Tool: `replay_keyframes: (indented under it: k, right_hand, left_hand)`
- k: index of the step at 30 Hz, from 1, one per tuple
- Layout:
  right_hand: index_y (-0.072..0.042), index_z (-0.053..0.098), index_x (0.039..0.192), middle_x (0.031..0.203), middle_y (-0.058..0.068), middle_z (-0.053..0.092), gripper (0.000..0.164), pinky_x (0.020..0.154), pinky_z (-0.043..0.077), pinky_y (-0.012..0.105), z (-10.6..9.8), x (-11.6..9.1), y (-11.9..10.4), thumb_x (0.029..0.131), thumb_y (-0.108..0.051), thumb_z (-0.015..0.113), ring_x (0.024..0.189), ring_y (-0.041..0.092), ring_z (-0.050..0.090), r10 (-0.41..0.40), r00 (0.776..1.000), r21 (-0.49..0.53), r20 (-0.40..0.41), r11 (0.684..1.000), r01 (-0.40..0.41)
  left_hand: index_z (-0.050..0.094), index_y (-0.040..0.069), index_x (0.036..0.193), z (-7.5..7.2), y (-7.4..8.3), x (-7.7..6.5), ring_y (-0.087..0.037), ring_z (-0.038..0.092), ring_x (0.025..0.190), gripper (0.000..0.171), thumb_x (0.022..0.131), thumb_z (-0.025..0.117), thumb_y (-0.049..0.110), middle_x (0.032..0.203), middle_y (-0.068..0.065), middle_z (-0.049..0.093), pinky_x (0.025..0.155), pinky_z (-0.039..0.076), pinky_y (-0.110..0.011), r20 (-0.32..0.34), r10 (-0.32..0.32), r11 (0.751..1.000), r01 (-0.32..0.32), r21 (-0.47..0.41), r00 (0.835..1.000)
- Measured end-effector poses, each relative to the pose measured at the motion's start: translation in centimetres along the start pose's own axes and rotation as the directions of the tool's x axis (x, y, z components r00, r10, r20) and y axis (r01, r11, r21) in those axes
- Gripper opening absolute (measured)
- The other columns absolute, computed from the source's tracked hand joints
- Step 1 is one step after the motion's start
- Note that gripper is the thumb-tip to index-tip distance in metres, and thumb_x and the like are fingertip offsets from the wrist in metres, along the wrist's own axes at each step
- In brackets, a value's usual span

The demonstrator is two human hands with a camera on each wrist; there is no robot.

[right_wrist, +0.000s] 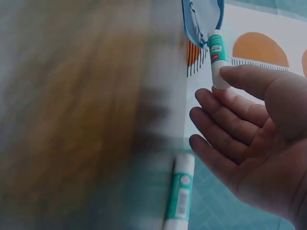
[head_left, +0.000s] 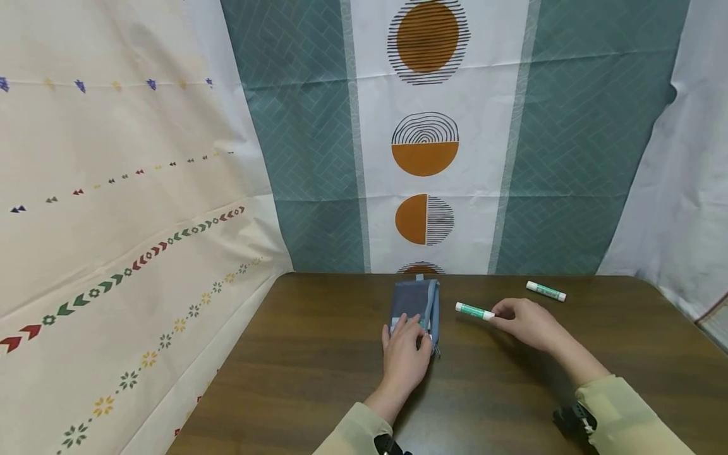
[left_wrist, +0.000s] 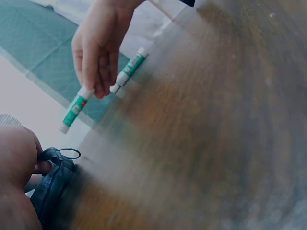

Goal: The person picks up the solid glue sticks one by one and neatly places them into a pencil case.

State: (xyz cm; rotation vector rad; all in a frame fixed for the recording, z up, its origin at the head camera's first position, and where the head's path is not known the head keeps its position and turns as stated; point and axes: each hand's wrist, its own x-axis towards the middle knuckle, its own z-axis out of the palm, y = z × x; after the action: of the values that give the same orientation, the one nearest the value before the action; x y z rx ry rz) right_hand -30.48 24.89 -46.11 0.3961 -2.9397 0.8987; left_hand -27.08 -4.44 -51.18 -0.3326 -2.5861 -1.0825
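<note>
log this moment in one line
left hand: holds pouch | right hand: pinches glue stick | loose stick: on table

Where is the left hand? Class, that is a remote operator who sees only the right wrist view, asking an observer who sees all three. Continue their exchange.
Observer: In the head view, the left hand rests on the blue pouch.
Operator: I see the right hand pinching a green-and-white tube. What is at that wrist, outside my frame?
Observer: The head view shows a small black device there.
Operator: Behind the hand I have an orange half-disc on the cloth. What is the topmost print you can see?
Observer: A full orange disc with dark lines across it.
</note>
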Motion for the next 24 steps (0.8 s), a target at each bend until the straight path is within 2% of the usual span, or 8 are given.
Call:
replay_keyframes:
  k: [7, 18, 24]
  right_hand:
    - [-0.009, 0.077, 0.108, 0.101, 0.001, 0.076, 0.023, 0.072, 0.052, 0.040, 0.6, 1.1, -1.3, 0.101, -0.030, 0.080, 0.083, 0.018, 0.060, -0.033, 0.999, -0.004, 0.014, 0.999, 0.033]
    - [-0.008, 0.078, 0.105, 0.098, 0.000, 0.076, 0.023, 0.075, 0.054, 0.042, 2.4, 3.2, -2.5, 0.100, -0.030, 0.081, 0.082, 0.017, 0.061, -0.076, 0.996, -0.010, 0.041, 0.997, 0.076]
    - [-0.007, 0.078, 0.106, 0.097, 0.001, 0.075, 0.025, 0.077, 0.056, 0.044, 3.4, 4.5, -3.1, 0.099, -0.031, 0.082, 0.081, 0.018, 0.061, -0.048, 0.998, -0.011, 0.051, 0.999, 0.048]
  left_hand:
    - [0.066, 0.019, 0.081, 0.0, 0.0, 0.0, -0.034, 0.050, 0.154, 0.022, 0.103, 0.066, 0.017, 0.151, -0.006, 0.068, 0.125, 0.019, -0.077, 0.001, 0.007, 1.000, -0.007, 0.004, 1.000]
    - [0.066, 0.018, 0.080, -0.1, 0.1, 0.0, -0.035, 0.051, 0.153, 0.022, 0.103, 0.066, 0.016, 0.150, -0.006, 0.069, 0.124, 0.020, -0.077, -0.011, 0.012, 1.000, -0.012, 0.011, 1.000]
    - [0.066, 0.018, 0.082, -0.2, 0.2, 0.0, -0.034, 0.051, 0.153, 0.022, 0.103, 0.066, 0.017, 0.151, -0.007, 0.069, 0.125, 0.019, -0.077, -0.003, 0.005, 1.000, -0.005, 0.010, 1.000]
